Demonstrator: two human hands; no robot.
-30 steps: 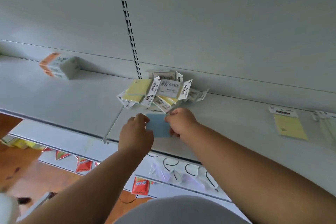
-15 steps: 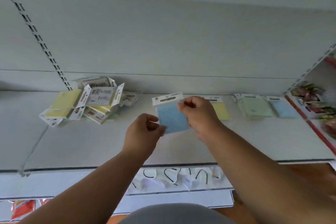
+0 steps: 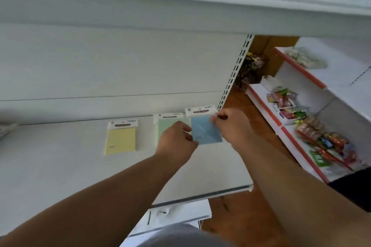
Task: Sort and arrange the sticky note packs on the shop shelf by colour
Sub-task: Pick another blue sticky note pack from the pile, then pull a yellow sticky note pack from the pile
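A blue sticky note pack (image 3: 205, 129) with a white header card is held between both hands at the right end of the white shelf (image 3: 60, 166). My right hand (image 3: 232, 126) pinches its upper right edge. My left hand (image 3: 176, 142) pinches its lower left corner. Whether the pack touches the shelf or hovers just over it I cannot tell. To its left lies a green pack (image 3: 170, 124), partly hidden by my left hand. Further left lies a yellow pack (image 3: 121, 137), flat on the shelf.
A slotted upright (image 3: 234, 74) ends the shelf on the right. Beyond it stands another shelf unit (image 3: 281, 126) with red edges and snack packets. An upper shelf (image 3: 180, 6) overhangs. A lower shelf shows beneath the front edge. A few packs peek in at far left.
Both hands carried the blue pack to the right, away from the mixed heap, to the right end of the shelf beside the green pack. The view swung right with them.
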